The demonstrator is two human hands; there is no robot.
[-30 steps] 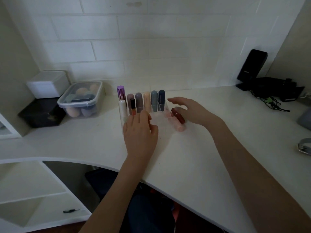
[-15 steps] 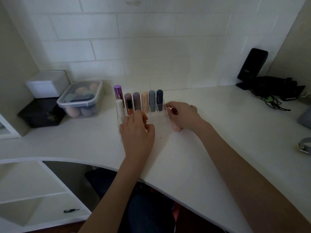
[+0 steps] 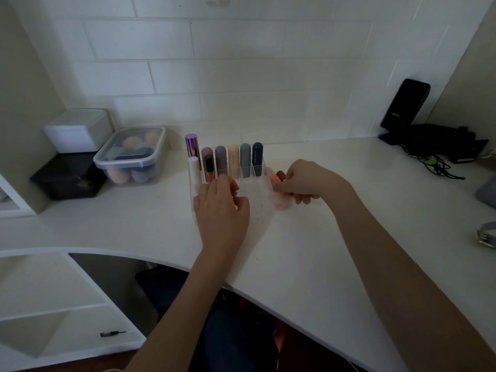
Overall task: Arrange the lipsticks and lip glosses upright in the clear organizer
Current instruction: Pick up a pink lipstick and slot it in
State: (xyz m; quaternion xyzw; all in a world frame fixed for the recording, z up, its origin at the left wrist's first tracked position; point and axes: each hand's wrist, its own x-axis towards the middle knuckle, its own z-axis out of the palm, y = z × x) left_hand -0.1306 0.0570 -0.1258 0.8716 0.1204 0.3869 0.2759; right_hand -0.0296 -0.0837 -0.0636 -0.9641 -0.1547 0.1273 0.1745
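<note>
The clear organizer (image 3: 259,193) stands on the white desk (image 3: 308,237). Its back row holds several upright tubes: a purple one (image 3: 191,146), mauve, grey-mauve, peach (image 3: 233,159), grey-blue and navy (image 3: 257,157). A white tube (image 3: 193,171) and an orange gloss (image 3: 209,169) stand in front at the left. My left hand (image 3: 221,210) rests on the organizer's front left part. My right hand (image 3: 306,181) lies at its right side, fingers curled over a dark red lipstick (image 3: 280,174) and pink tubes (image 3: 281,202) that lie on the desk.
A lidded clear box of makeup sponges (image 3: 131,157) sits left of the organizer, with a white box (image 3: 77,132) on a black box (image 3: 67,175) beyond it. A black stand (image 3: 405,108), cables (image 3: 434,163) and a watch (image 3: 485,234) lie at the right.
My right hand has come down from hovering above the loose lipsticks and curled its fingers over them beside the organizer. My left hand has stayed on the organizer's front.
</note>
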